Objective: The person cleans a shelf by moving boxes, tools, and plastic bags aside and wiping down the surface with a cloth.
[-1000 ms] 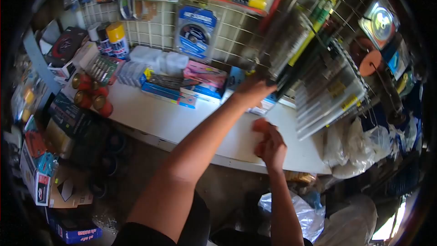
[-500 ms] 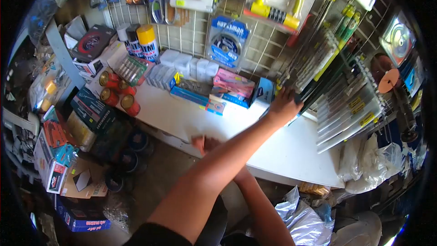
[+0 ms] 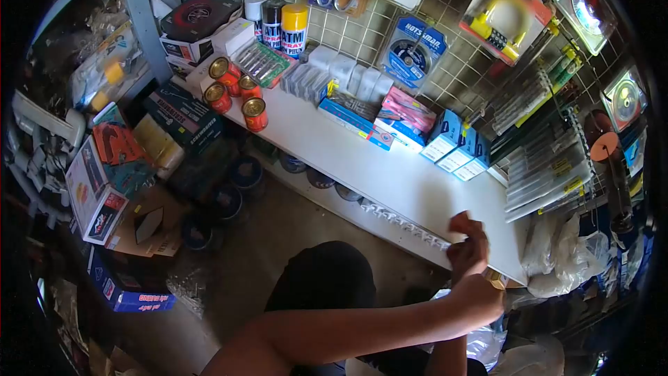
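Observation:
My left forearm reaches across from the lower left, and my left hand (image 3: 480, 299) lies over my right wrist. Its fingers are turned away and hidden. Just above, over the front edge of the white shelf (image 3: 445, 195), is my right hand (image 3: 470, 245). Its fingers are bent and somewhat apart, a little blurred, with no object visible in them. Beyond the hands, several small blue-and-white boxes (image 3: 456, 150) stand side by side on the shelf. A pink-and-blue packet (image 3: 405, 118) and a flat blue box (image 3: 356, 122) lie to their left.
Red cans (image 3: 255, 114), spray cans (image 3: 293, 30) and clear plastic cases (image 3: 305, 82) stand along the shelf's left. Packaged tools hang on the wire grid (image 3: 334, 28). Long drill bits in sleeves (image 3: 550, 167) hang at right. Cartons (image 3: 146, 226) are stacked at lower left.
My left hand has left the boxes at the back of the shelf and come down to my right wrist. My right hand has moved rightward along the shelf edge. The view has shifted.

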`<state>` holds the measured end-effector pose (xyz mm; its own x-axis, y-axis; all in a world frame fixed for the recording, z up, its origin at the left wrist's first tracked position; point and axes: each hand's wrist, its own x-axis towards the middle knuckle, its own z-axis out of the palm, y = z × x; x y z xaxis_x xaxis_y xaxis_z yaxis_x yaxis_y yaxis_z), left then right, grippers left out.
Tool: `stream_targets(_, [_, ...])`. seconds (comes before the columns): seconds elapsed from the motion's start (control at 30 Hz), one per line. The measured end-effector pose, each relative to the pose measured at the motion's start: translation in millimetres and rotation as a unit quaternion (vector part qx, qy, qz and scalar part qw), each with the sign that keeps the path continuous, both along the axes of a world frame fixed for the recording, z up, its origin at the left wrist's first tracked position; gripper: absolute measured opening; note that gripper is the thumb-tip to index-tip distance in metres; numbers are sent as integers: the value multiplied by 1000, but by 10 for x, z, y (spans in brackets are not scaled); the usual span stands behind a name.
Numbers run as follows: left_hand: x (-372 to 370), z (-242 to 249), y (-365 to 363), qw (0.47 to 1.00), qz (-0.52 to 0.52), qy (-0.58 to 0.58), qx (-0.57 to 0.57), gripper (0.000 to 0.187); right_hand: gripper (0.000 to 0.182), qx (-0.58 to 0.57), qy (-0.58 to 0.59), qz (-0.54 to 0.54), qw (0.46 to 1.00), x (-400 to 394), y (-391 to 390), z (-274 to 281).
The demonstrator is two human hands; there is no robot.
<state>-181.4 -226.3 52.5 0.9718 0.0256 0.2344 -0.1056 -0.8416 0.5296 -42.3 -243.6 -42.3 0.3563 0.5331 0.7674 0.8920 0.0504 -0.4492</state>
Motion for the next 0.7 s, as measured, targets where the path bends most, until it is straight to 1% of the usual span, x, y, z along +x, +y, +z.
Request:
stream_targets(0.03, [17, 20, 15, 999, -4, -31, 7, 15, 23, 20, 7, -61, 998, 346, -47, -223])
stream_targets(0.1, [69, 70, 77, 995, -5, -94, 22, 12, 32, -79, 96, -161, 979, 1046, -77, -844])
stream_targets(0.13, [88, 75, 131, 995, 2, -94, 26, 12, 36, -125, 96, -184, 970, 1314, -95, -1160])
stream_targets(0.17, [112, 63, 185, 996, 13, -91, 16, 12, 41, -157, 66, -195, 966, 1314, -18, -1256])
stream_targets(0.27, [189, -17, 206, 994, 39, -94, -27, 11, 43, -212, -85, -188, 955, 608, 480, -1069])
stream_targets(0.3, [206, 1, 186, 995, 9, -104, -8, 8, 44, -230, -136, -186, 945, 374, 620, -1069])
stream_targets(0.37, [69, 106, 180, 993, -2, -116, -34, 7, 49, -264, -117, -134, 948, -138, 881, -1156])
stream_targets(0.4, [61, 88, 196, 993, -3, -112, -36, 7, 52, -260, -127, -108, 951, -458, 1023, -1048])
stream_targets(0.43, [53, 75, 211, 992, -9, -128, -13, 7, 54, -254, -138, -82, 954, -764, 1121, -899])
stream_targets(0.5, [42, 38, 249, 990, -16, -141, 13, 7, 58, -189, -111, -12, 976, -1148, 1214, -827])
stream_targets(0.53, [44, -15, 283, 983, 8, -185, -5, 6, 60, -203, -90, 27, 975, -1218, 1175, -872])
stream_targets(0.57, [55, -59, 320, 973, 32, -229, -23, 7, 58, -194, -79, 74, 975, -1226, 1130, -884])
stream_targets(0.6, [87, -87, 360, 980, 1, -199, 21, 8, 56, -208, -74, 116, 968, -1167, 1034, -951])
stream_targets(0.63, [97, -93, 371, 979, -2, -201, 24, 8, 54, -223, -69, 159, 959, -1120, 953, -930])
stream_targets(0.67, [106, -100, 372, 984, 22, -169, 42, 9, 54, -221, -71, 156, 960, -1079, 838, -880])
stream_targets(0.7, [119, -118, 367, 988, 45, -137, 60, 10, 43, -248, 71, 209, 943, -1106, 692, -624])
